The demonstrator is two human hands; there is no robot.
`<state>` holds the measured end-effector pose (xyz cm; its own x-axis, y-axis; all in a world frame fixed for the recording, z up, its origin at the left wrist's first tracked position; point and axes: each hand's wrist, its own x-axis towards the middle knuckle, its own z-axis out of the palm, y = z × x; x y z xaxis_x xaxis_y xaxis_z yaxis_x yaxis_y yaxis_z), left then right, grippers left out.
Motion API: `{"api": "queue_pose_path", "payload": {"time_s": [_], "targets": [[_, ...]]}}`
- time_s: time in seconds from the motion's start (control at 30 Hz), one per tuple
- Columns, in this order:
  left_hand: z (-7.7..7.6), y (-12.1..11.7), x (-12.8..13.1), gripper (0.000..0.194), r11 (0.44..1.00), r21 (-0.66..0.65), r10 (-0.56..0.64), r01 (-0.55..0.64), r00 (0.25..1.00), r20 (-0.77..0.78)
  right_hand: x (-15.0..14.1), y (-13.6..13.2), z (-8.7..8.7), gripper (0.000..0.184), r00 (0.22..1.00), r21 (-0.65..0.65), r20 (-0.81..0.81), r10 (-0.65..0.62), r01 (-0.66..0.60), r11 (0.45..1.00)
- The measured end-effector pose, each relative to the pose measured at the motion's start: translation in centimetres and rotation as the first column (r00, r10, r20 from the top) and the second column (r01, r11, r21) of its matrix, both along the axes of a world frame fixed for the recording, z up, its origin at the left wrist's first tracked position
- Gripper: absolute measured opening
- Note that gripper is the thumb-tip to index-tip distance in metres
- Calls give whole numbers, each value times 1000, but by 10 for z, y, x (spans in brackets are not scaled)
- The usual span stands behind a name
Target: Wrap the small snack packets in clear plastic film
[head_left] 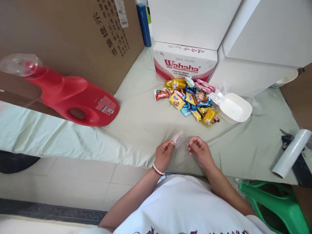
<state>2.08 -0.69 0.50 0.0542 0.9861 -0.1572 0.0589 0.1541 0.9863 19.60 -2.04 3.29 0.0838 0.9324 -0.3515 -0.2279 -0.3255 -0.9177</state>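
- The clear plastic piece (180, 138) is above the near part of the table, in front of the body and between the two hands, short of the snack pile; being thin and see-through, it could crease, tear or stick to itself if pulled unevenly
- The left hand (163, 156) pinches one edge of it, thumb closed on the index finger; so small a grip could let the film slip or flutter off if the fingers slackened
- The right hand (200, 152) is just beside it, fingers loosely curled and thumb close to them; I cannot tell whether the tips meet or have hold of a shred of film, so a snatch at the plastic could miss
- The pile of wrapped snacks (191, 97) lies beyond both hands; its slick packets overlap loosely, so a knock could make some slide
- The white tray (235, 109) sits right of the pile, with crumpled clear plastic (220, 95) at its left edge; a sleeve or forearm could shove it, being probably light
- Farther right, the white roll (292, 154) lies beside dark-handled scissors (287, 139); the roll could roll if bumped, and a careless reach there could meet a blade
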Motion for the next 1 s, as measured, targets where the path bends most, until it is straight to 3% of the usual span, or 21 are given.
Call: {"api": "queue_pose_path", "payload": {"time_s": [0.17, 0.37, 0.47, 0.57, 0.67, 0.73, 0.8, 0.93, 1.0], "targets": [[-8, -13, 0, 18, 994, 94, -61, 56, 997, 53, -13, -11, -4, 32, 993, 30, 92, 71, -74, 997], [-6, -15, 7, 23, 997, -82, 32, -9, 959, 281, -18, -6, -3, 28, 960, 99, 250, 125, -153, 983], [-4, -7, 2, 28, 973, -209, 181, -95, 876, 447, -7, -5, 1, 31, 972, 77, 204, 118, -136, 988], [0, -1, -6, 33, 937, -335, 292, -102, 756, 586, 18, -7, 2, 34, 984, 54, 174, 41, -52, 997], [5, 2, -11, 35, 923, -372, 326, -98, 712, 622, 49, -13, 3, 35, 943, 34, 328, -60, 52, 998], [8, 2, -10, 35, 928, -358, 319, -106, 723, 612, 62, -18, 8, 33, 850, 78, 504, -155, 134, 988], [9, 1, -5, 34, 938, -328, 294, -109, 752, 590, 63, -21, 17, 30, 800, 127, 570, -188, 141, 982], [8, -5, 8, 30, 972, -222, 179, -72, 841, 511, 28, -16, 30, 29, 895, 154, 445, 42, -122, 980], [9, -8, 10, 26, 990, -137, 90, -32, 893, 442, 7, -9, 28, 29, 916, 183, 389, 102, -186, 965]]}}
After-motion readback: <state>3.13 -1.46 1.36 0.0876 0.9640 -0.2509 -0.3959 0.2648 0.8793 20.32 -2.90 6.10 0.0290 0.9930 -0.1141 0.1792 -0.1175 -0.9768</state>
